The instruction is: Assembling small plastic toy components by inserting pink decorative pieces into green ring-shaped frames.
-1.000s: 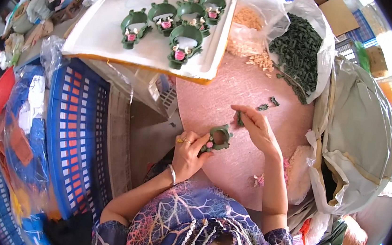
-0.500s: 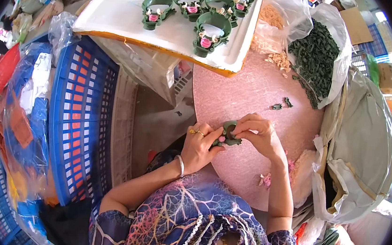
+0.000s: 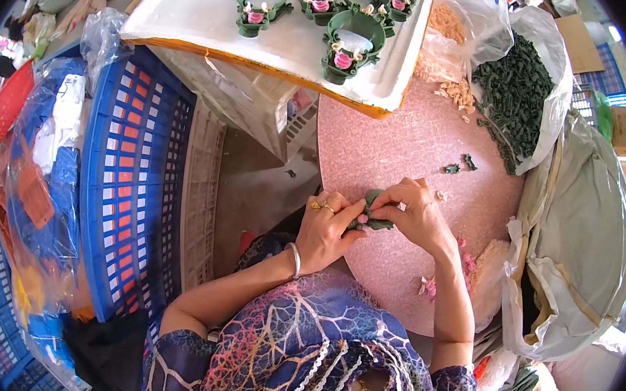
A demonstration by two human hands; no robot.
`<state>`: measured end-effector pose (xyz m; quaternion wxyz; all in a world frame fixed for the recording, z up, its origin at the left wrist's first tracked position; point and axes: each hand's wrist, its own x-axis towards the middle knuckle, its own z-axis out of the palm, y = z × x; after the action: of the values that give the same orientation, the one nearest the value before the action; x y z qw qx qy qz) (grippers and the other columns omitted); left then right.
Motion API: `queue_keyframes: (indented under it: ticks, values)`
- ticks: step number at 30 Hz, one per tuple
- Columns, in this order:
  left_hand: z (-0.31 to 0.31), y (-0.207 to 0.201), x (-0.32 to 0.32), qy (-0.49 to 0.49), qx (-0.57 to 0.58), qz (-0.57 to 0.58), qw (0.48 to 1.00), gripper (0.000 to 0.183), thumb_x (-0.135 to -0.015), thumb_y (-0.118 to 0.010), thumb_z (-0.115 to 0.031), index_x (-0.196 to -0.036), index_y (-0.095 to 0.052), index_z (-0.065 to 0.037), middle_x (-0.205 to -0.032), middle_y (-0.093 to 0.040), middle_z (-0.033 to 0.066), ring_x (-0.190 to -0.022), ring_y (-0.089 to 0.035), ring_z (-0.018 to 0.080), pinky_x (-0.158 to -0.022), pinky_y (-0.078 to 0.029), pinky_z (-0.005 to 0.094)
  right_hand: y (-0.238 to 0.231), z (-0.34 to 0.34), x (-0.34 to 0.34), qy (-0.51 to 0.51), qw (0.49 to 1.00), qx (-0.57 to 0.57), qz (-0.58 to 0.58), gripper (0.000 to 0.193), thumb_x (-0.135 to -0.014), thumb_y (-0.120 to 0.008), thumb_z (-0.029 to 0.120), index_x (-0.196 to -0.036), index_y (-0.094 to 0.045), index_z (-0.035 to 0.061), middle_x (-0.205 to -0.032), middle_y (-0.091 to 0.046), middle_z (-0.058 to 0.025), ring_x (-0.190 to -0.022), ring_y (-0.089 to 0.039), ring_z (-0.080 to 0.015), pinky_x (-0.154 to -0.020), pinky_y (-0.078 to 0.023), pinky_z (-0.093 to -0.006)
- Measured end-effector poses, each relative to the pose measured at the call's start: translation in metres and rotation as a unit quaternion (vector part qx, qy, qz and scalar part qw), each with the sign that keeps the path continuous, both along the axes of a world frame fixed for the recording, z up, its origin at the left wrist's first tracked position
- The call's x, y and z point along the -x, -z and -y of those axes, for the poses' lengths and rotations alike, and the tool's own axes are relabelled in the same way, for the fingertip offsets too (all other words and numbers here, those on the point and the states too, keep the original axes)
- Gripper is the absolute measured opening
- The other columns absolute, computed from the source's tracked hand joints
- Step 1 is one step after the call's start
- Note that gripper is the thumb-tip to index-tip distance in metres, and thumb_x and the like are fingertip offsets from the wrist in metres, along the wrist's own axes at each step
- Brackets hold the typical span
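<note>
Both my hands meet over the near left part of a round pink table (image 3: 393,143). Between them is a small green plastic toy part (image 3: 381,224) with a pink piece on it. My left hand (image 3: 322,230), with a ring and a bracelet, grips its left side between thumb and fingers. The fingers of my right hand (image 3: 422,217) pinch its right side and hide much of it. A tiny pale bit (image 3: 402,205) shows at the right fingers. Two small dark green pieces (image 3: 460,164) lie farther off, and a small cream piece (image 3: 442,197) lies beside my right hand.
Several green frog-shaped rings (image 3: 354,45) with pink and cream parts stand on a white board (image 3: 194,22). An open bag of dark green pieces (image 3: 515,90) and loose cream pieces (image 3: 455,94) are at the back right. A blue basket (image 3: 133,186) stands left, a grey sack (image 3: 589,222) right.
The right fingers have closed lower over the green part, covering its opening. A pale bit now shows at them. The whole view has shifted slightly.
</note>
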<state>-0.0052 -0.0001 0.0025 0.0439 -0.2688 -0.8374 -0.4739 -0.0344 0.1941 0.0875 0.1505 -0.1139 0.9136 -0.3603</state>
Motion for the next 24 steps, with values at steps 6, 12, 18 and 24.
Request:
queue_keyframes:
  ticks: [6, 12, 18, 24]
  values:
    - [0.000, -0.002, -0.001, 0.004, 0.010, -0.012, 1.000, 0.047, -0.070, -0.082, -0.021, -0.113, -0.069, -0.004, -0.092, -0.057, 0.0061, -0.087, -0.052, 0.0242, -0.079, -0.039, 0.0394, 0.001, 0.010, 0.008, 0.119, 0.981, -0.012, 0.155, 0.014, -0.071, -0.078, 0.014, -0.080, -0.073, 0.0043, -0.069, -0.069, -0.0085, -0.063, -0.066, -0.0253, -0.068, -0.052, -0.0379]
    - [-0.004, 0.003, -0.004, -0.006, 0.031, -0.032, 0.999, 0.048, -0.067, -0.082, -0.019, -0.111, -0.069, -0.005, -0.091, -0.057, 0.0067, -0.087, -0.053, 0.0268, -0.078, -0.040, 0.0409, 0.001, 0.030, -0.009, 0.088, 0.980, -0.172, -0.040, 0.011, -0.075, -0.073, 0.011, -0.080, -0.070, 0.0016, -0.073, -0.069, -0.0139, -0.072, -0.068, -0.0310, -0.069, -0.053, -0.0406]
    - [-0.003, -0.002, -0.008, -0.022, 0.032, -0.041, 0.998, 0.048, -0.065, -0.083, -0.015, -0.110, -0.069, -0.004, -0.092, -0.057, 0.0072, -0.088, -0.054, 0.0273, -0.080, -0.040, 0.0423, -0.001, 0.001, -0.020, 0.263, 0.960, 0.082, -0.044, 0.033, -0.076, -0.074, -0.001, -0.108, -0.071, 0.0039, -0.131, -0.061, -0.0114, -0.073, -0.065, -0.0110, -0.066, -0.053, -0.0286]
    - [0.000, -0.001, -0.001, 0.047, 0.050, -0.145, 0.987, 0.047, -0.070, -0.081, -0.011, -0.112, -0.063, 0.000, -0.108, -0.064, 0.0111, -0.097, -0.062, 0.0285, -0.087, -0.045, 0.0408, 0.019, -0.028, -0.059, 0.335, 0.915, 0.093, -0.206, 0.021, -0.079, -0.074, -0.001, -0.100, -0.071, 0.0007, -0.114, -0.069, -0.0118, -0.077, -0.067, -0.0146, -0.068, -0.053, -0.0270]
